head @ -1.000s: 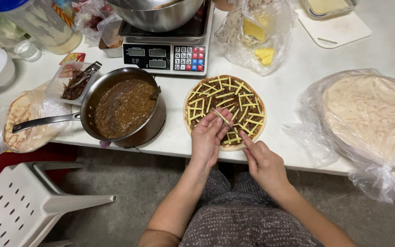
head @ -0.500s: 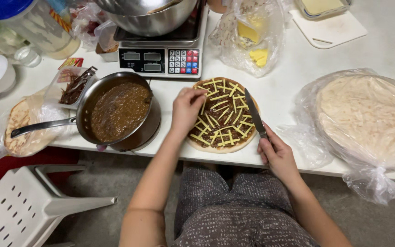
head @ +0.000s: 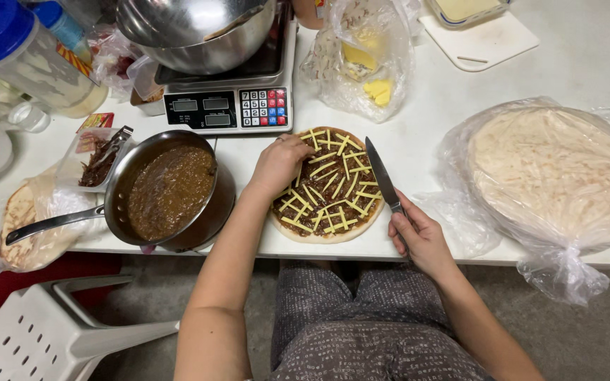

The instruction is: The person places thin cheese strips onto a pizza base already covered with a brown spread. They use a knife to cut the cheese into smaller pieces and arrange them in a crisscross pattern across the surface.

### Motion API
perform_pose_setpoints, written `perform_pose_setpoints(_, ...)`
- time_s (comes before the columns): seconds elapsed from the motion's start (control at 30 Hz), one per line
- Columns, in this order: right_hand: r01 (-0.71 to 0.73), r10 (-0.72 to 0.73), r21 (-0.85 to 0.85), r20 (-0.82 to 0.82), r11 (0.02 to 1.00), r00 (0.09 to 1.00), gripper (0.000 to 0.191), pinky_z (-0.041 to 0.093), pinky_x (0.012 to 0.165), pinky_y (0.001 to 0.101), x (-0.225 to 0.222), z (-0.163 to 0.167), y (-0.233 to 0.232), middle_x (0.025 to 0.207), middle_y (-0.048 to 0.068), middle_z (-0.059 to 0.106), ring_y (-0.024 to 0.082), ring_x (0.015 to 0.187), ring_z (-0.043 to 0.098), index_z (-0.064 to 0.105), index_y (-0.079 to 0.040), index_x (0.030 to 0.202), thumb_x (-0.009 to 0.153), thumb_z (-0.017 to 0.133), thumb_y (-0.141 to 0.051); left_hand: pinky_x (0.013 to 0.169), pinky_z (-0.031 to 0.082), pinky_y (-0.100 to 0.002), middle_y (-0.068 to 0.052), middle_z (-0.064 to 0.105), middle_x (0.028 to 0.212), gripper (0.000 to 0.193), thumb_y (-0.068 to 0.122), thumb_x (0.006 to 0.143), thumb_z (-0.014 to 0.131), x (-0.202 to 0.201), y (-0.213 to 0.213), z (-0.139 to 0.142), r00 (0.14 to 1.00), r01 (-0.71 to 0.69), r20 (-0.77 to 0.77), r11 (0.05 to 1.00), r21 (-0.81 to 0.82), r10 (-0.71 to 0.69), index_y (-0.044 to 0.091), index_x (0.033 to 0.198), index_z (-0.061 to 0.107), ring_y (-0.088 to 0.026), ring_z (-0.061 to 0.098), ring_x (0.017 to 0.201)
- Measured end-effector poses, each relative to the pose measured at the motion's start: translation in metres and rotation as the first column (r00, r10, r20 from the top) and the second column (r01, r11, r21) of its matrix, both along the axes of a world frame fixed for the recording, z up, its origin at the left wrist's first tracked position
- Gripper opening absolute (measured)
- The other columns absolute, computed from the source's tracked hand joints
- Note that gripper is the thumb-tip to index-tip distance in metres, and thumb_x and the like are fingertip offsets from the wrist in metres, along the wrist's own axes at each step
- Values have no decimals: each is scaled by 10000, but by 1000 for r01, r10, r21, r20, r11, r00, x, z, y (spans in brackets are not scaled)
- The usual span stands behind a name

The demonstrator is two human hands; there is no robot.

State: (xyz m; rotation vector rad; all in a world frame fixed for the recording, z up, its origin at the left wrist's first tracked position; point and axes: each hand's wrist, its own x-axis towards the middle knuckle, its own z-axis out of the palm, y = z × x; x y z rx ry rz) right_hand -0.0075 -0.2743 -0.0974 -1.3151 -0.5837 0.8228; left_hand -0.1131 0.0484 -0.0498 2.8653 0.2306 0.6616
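Observation:
A round flatbread (head: 327,185) spread with dark sauce and crossed with yellow cheese strips lies at the white table's near edge. My left hand (head: 277,164) rests on its upper left side, fingers curled against the topping. My right hand (head: 418,236) is at the table edge to the right of the flatbread and grips the handle of a knife (head: 381,176). The blade points away from me, along the flatbread's right rim.
A pan of brown sauce (head: 167,190) sits to the left, its handle pointing left. Behind are a digital scale (head: 227,106) bearing a steel bowl, and a bag of cheese (head: 365,63). A bagged stack of flatbreads (head: 555,173) lies right. White plastic chair (head: 37,331) below left.
My left hand moved from the flatbread's near edge to its upper left. My right hand took up the knife and now holds it with the blade raised beside the flatbread's right rim.

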Motion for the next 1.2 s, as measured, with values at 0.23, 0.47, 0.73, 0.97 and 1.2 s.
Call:
perform_pose_setpoints(0.23,-5,5,6,-2,1000,1000,560,412,485,206,-1,1,0,789,13,586,64,560,489,434,-102,1569,1025,549,-169,918,571,-420,-84,753,1082,282,-49,839,652,-6,-9,11,996,-32,75,992,-122,41,100,1037,787,-307,690,1026)
perform_pose_setpoints(0.47,-104,101,-12,-157,995,982,568,419,453,214,-8,13,-2,760,21,607,79,528,514,437,-120,1564,1009,541,-177,990,600,-306,-101,747,1234,308,61,985,623,-14,-76,23,956,64,101,140,-988,274,69,1289,671,-202,732,1122)
perform_pose_setpoints(0.73,-343,350,79,-317,936,882,550,426,448,203,-21,15,0,754,33,602,77,521,513,418,-83,1565,1027,504,-161,885,630,-287,-131,713,1188,300,88,1002,649,-36,-111,-11,933,334,246,-370,-867,264,-10,1286,647,-186,714,1027)
perform_pose_setpoints(0.97,-307,304,39,-303,951,903,550,419,439,208,-12,5,-3,743,39,611,81,516,510,442,-86,1551,1012,525,-160,831,642,-302,-123,728,1036,177,66,982,697,-29,-100,-16,959,253,185,-348,-903,217,-10,1139,669,-194,715,909)
perform_pose_setpoints(1.2,-42,27,-47,-284,998,958,551,402,436,231,17,11,-17,748,46,611,95,509,489,484,-107,1538,995,549,-176,679,622,-239,-86,750,885,206,76,883,751,19,-38,5,955,-213,-125,326,-921,269,4,1072,717,-152,740,733)
